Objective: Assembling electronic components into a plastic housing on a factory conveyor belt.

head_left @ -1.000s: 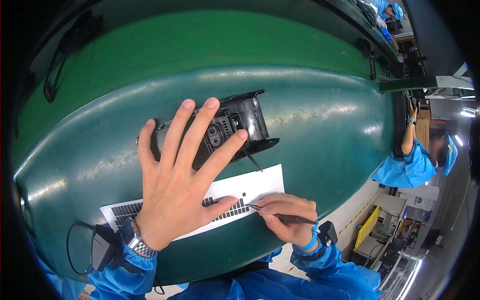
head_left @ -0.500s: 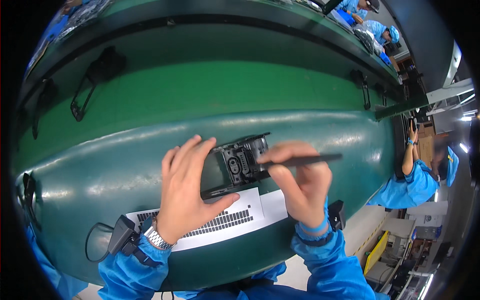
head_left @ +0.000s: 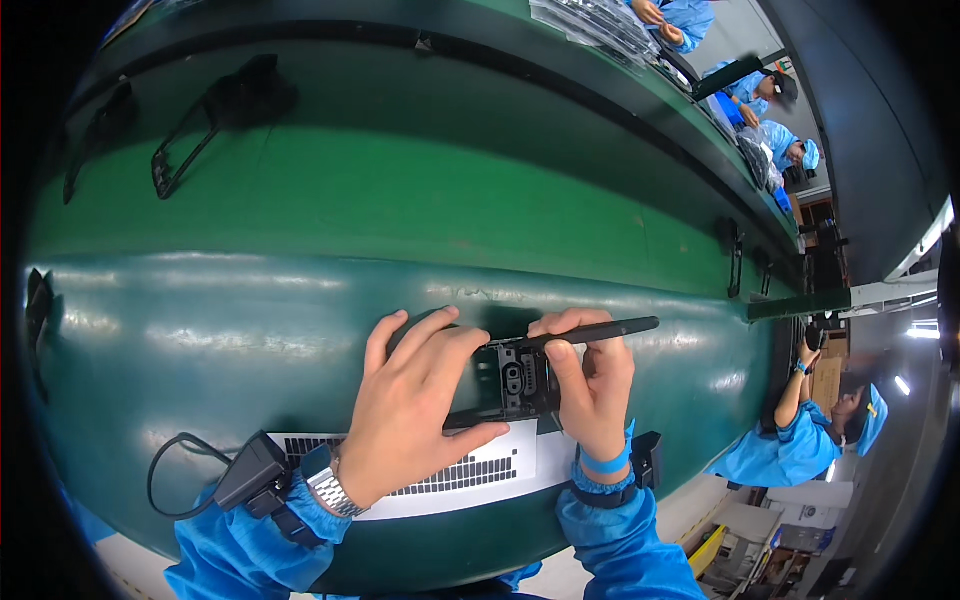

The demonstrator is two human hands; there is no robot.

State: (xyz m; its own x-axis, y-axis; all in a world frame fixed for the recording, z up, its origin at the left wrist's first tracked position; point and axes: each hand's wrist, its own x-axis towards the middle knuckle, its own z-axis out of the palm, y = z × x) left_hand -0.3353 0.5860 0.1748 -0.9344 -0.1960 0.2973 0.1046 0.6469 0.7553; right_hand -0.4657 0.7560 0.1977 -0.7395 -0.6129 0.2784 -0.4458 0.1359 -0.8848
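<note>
Black housing [head_left: 517,382] is lying at the white sheet's [head_left: 470,486] one o'clock; left hand [head_left: 408,405], fingers spread, is steadying it; right hand [head_left: 597,385] is pinching a slim tool [head_left: 622,328]; firm bracing should be helping precision.

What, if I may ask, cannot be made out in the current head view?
Left end of the black housing: head view, hidden by the left hand.
Tip of the slim black tool: head view, lost against the dark housing near the fingers of the right hand.
Middle of the white sheet: head view, covered by the left hand.
Head of the topmost co-worker: head view, cut off by the upper edge.
</note>
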